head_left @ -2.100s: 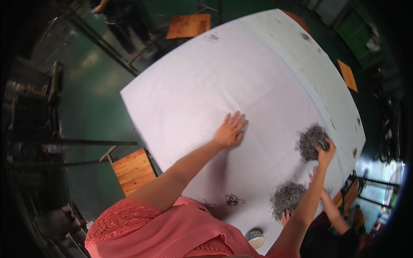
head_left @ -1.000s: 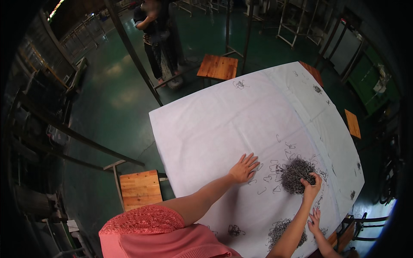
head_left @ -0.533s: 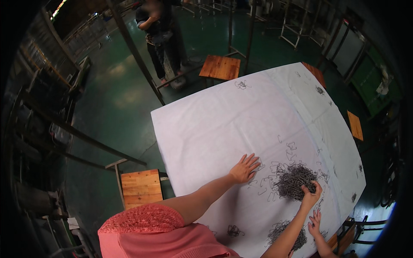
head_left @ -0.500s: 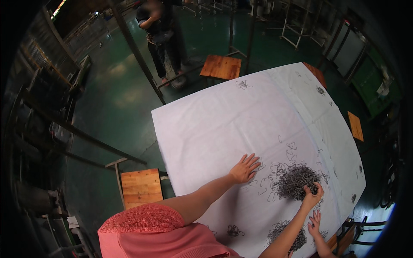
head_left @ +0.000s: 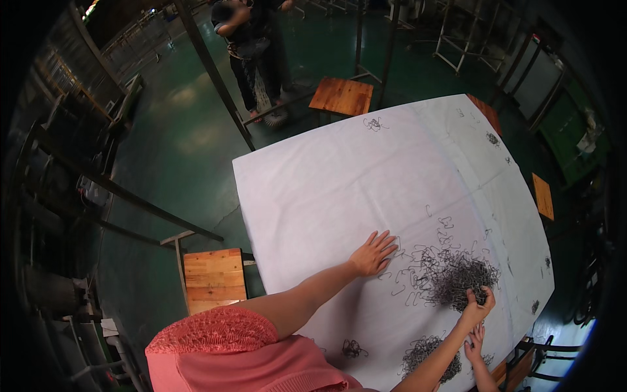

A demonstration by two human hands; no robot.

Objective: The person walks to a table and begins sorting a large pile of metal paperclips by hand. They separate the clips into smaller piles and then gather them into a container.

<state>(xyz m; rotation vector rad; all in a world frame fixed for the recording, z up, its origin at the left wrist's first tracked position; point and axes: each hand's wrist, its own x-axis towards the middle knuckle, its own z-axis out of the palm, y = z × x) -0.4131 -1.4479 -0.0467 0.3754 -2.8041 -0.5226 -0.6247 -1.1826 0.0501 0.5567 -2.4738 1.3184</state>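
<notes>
A dark, tangled heap of bent wire hooks (head_left: 460, 277) lies on the white-covered table (head_left: 313, 196), right of centre. My right hand (head_left: 480, 306) is at the heap's near right edge, thumb and fingers curled around a clump of the hooks. How many it holds is hidden in the tangle. Loose hooks are strewn along the heap's left and far sides. Flat on the cloth to the left lies my left hand (head_left: 374, 253), fingers spread and nothing in it. Its fingertips are close to the outermost loose hooks.
Another person's hand (head_left: 475, 342) reaches in from the lower right, below my right wrist. A second heap of hooks (head_left: 428, 356) is partly behind my right forearm. Wooden stools (head_left: 213, 279) stand around the table. Beyond the far edge a person (head_left: 251, 62) stands near metal posts.
My right hand has shifted slightly right and nearer, and the heap's dense part has moved the same way. The other person's hand has come closer to my right wrist. My left hand stays put.
</notes>
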